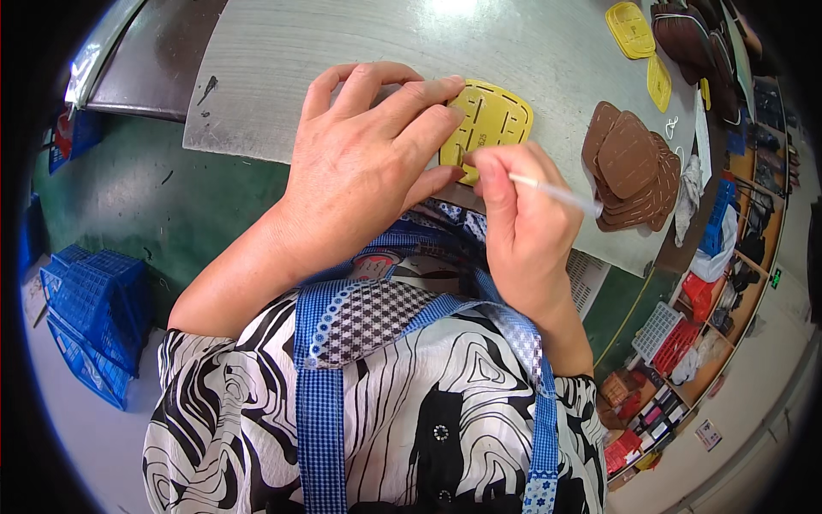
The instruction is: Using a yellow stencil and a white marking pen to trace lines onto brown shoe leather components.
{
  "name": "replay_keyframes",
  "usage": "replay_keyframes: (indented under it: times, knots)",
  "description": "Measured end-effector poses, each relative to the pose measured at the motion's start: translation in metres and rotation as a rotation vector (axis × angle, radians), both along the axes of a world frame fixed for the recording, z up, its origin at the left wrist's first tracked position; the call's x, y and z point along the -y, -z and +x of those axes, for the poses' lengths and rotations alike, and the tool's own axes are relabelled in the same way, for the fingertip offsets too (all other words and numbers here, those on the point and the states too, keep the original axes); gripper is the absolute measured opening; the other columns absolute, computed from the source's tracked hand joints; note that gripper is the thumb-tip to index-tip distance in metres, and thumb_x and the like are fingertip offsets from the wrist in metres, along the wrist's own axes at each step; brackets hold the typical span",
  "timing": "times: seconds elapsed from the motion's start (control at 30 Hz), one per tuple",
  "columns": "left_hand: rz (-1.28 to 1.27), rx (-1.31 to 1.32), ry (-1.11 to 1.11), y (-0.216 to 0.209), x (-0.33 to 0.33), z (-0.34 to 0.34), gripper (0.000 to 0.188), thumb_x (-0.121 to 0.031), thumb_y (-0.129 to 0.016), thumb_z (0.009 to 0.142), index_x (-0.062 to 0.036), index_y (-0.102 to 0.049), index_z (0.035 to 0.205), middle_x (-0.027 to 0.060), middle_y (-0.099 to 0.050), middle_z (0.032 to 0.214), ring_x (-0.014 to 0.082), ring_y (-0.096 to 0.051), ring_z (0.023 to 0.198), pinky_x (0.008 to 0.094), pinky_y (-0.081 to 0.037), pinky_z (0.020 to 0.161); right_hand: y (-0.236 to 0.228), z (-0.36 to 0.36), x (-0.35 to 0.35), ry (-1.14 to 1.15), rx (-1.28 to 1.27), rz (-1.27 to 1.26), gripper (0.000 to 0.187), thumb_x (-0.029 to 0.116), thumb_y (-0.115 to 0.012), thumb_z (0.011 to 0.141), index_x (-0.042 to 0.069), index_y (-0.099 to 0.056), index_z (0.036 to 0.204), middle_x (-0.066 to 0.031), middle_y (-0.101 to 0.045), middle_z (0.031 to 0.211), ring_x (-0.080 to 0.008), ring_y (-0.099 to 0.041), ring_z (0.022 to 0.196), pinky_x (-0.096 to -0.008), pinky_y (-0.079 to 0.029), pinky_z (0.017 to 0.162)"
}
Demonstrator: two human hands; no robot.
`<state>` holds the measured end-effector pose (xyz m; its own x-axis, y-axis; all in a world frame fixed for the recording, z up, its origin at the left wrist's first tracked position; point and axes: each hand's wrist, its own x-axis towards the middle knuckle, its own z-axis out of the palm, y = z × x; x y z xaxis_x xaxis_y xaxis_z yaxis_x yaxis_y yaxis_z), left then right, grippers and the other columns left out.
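Left hand [368, 154] part-open, fingertips resting on yellow template [497, 111] on bench [565, 51]; right hand [527, 210] pinched round slim pen [556, 191] at template; brown pieces [634, 163] stacked rightward.

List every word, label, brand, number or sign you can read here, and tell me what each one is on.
I don't copy out lettering, but here is where it stands:
Yellow template on the table: short dark printed number.
Larger yellow piece at upper right: small marking, too small to read.
Green sign at far right: too small.
Notice at lower right: too small.
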<state>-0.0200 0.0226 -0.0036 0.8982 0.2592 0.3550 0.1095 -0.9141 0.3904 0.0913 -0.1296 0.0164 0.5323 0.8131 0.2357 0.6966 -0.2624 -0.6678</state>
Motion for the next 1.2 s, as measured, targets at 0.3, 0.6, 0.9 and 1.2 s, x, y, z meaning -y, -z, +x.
replay_keyframes:
  times: [0.3, 0.6, 0.9, 1.2]
  knots:
    - [0.019, -0.007, -0.004, -0.001, 0.001, 0.002, 0.042, -0.033, -0.078, 0.08, -0.0141, -0.067, 0.115, -0.0034, -0.065, 0.135, 0.0262, -0.056, 0.12, 0.0453, -0.04, 0.105, 0.002, 0.032, -0.014, 0.104, -0.096, 0.151, 0.02, 0.013, -0.057, 0.105, -0.001, -0.069, 0.097, -0.0124, -0.069, 0.085, -0.0249, -0.066, 0.068, -0.0355, -0.05, 0.065]
    - [0.02, -0.009, 0.001, 0.0, 0.0, 0.001, 0.043, -0.034, -0.078, 0.08, -0.0139, -0.067, 0.116, -0.0032, -0.064, 0.136, 0.0265, -0.056, 0.12, 0.0451, -0.04, 0.105, -0.005, 0.001, 0.004, 0.031, -0.008, 0.0, 0.017, 0.013, -0.061, 0.101, 0.002, -0.064, 0.089, -0.0138, -0.062, 0.081, -0.0343, -0.061, 0.072, -0.0414, -0.047, 0.064]
    - [0.022, -0.037, -0.006, -0.003, 0.001, 0.001, 0.044, -0.033, -0.078, 0.08, -0.0177, -0.069, 0.12, -0.0036, -0.062, 0.136, 0.0257, -0.054, 0.123, 0.0448, -0.039, 0.105, 0.002, 0.028, 0.004, 0.187, -0.183, 0.179, 0.023, 0.017, -0.058, 0.105, 0.001, -0.068, 0.093, -0.0118, -0.066, 0.077, -0.0248, -0.063, 0.066, -0.0348, -0.048, 0.063]
    - [0.036, -0.063, -0.006, -0.003, 0.0, 0.0, 0.044, -0.031, -0.079, 0.079, -0.0284, -0.072, 0.123, -0.0053, -0.06, 0.138, 0.0251, -0.052, 0.124, 0.0449, -0.039, 0.107, -0.003, 0.013, 0.01, 0.103, -0.026, -0.022, 0.018, 0.013, -0.058, 0.104, 0.001, -0.065, 0.092, -0.0118, -0.064, 0.079, -0.0292, -0.062, 0.067, -0.0389, -0.048, 0.062]
